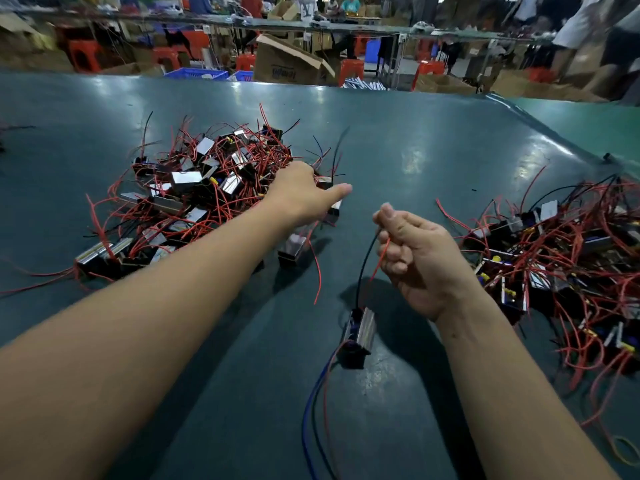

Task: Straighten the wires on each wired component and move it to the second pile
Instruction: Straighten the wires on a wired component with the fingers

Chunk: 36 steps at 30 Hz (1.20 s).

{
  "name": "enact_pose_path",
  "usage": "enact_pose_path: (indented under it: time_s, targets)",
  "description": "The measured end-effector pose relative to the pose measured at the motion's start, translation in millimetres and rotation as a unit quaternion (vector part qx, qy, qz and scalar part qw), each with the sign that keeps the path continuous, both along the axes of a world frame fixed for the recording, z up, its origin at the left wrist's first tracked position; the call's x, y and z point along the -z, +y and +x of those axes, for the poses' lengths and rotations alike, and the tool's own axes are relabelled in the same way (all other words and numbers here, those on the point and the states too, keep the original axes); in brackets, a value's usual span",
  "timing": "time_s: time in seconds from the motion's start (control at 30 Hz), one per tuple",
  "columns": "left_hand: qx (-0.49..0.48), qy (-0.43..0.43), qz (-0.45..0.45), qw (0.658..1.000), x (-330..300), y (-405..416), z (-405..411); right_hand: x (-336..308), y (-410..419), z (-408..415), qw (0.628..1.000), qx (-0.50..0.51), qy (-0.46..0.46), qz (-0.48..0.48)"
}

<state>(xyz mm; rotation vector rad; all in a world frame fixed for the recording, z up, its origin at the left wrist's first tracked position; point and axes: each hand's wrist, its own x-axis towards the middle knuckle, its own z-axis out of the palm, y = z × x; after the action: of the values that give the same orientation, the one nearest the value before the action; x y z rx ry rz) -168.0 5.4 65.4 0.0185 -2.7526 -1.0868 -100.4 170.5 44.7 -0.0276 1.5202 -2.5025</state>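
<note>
Your right hand (412, 258) pinches the red and black wires (372, 261), component (358, 336) dangling below the grip — your left hand (304, 192), fingers loose, reaches onto the left pile (194, 188); second pile (571, 261) lies right.

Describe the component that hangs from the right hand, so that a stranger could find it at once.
On the dark green table, look between the two tangled piles, near the front. The component dangles below the right hand, which pinches its black and red wires. Unlike the others, it is alone, and blue wires trail from its lower end.
</note>
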Motion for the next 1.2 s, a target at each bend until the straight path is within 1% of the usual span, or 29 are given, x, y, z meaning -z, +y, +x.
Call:
enact_pose_path:
  time_s: [0.07,0.1,0.17,0.23,0.3,0.33,0.37,0.47,0.5,0.57,0.67,0.7,0.77,0.8,0.83,0.9,0.93,0.97,1.0,1.03,1.1,1.13,1.2]
  targets:
    - [-0.004,-0.007,-0.125,0.992,0.2,-6.1,-8.7,0.6,0.3,-0.9,1.000,0.006,-0.006,-0.002]
    - [-0.012,-0.001,-0.168,0.986,0.2,-11.8,-10.6,0.7,0.6,-1.7,1.000,0.011,-0.010,-0.005]
    - [-0.040,0.020,-0.229,0.972,-0.1,-28.6,-13.2,1.2,0.5,-2.9,1.000,0.019,-0.020,-0.014]
    - [-0.086,0.061,-0.277,0.955,-4.8,-49.5,-13.3,2.3,0.3,-3.4,0.999,0.024,-0.025,-0.018]
    - [-0.121,0.110,-0.334,0.928,-12.1,-74.7,-15.3,4.1,-0.5,-2.9,0.999,0.025,-0.023,-0.016]
    - [-0.132,0.111,-0.367,0.914,-16.5,-88.5,-16.9,4.9,-1.1,-2.9,0.999,0.024,-0.021,-0.014]
    - [-0.133,0.089,-0.383,0.910,-21.1,-102.5,-18.5,5.3,-1.8,-3.0,1.000,0.023,-0.018,-0.012]
    - [-0.069,-0.055,-0.339,0.937,-28.5,-127.7,-17.5,4.6,-4.3,-2.8,1.000,0.018,-0.014,-0.003]
    - [-0.057,-0.079,-0.325,0.941,-27.9,-129.8,-16.7,4.5,-5.0,-2.5,1.000,0.017,-0.015,-0.001]
    - [-0.066,-0.085,-0.312,0.944,-23.5,-130.2,-17.5,4.6,-6.4,-1.7,1.000,0.014,-0.016,0.004]
    - [-0.082,-0.102,-0.316,0.940,-8.7,-123.9,-14.5,5.4,-7.8,-0.7,1.000,0.010,-0.014,0.017]
    - [-0.089,-0.100,-0.324,0.937,-2.1,-121.6,-13.0,5.5,-8.0,0.1,1.000,0.008,-0.013,0.021]
    - [-0.113,-0.068,-0.323,0.937,9.0,-117.1,-8.9,5.9,-8.0,1.4,1.000,0.007,-0.011,0.027]
    - [-0.129,-0.053,-0.297,0.945,10.8,-115.7,-8.2,6.3,-7.7,1.6,1.000,0.007,-0.010,0.028]
    - [-0.144,-0.038,-0.248,0.957,9.5,-115.9,-8.6,6.5,-7.4,1.8,0.999,0.008,-0.009,0.029]
    - [-0.171,-0.005,-0.091,0.981,-2.4,-119.8,-9.6,6.2,-7.8,1.6,0.999,0.010,-0.009,0.031]
    - [-0.182,0.012,0.005,0.983,-11.5,-122.2,-9.5,6.2,-8.1,1.3,0.999,0.010,-0.010,0.031]
    - [-0.185,0.030,0.093,0.978,-21.0,-124.1,-8.2,6.1,-8.1,1.2,0.999,0.011,-0.011,0.031]
    - [-0.178,0.050,0.161,0.969,-29.5,-123.8,-5.8,6.2,-8.2,1.1,0.999,0.011,-0.012,0.032]
    - [-0.164,0.075,0.210,0.961,-37.0,-122.1,-2.4,6.3,-8.4,1.0,0.999,0.011,-0.013,0.035]
    - [-0.121,0.127,0.271,0.947,-50.6,-113.6,6.8,6.8,-9.6,0.6,0.999,0.012,-0.016,0.041]
    - [-0.094,0.148,0.279,0.944,-56.5,-107.1,13.1,7.1,-10.4,0.3,0.999,0.014,-0.018,0.045]
    - [-0.034,0.181,0.236,0.954,-66.5,-90.0,29.5,7.8,-11.6,0.1,0.998,0.017,-0.019,0.051]
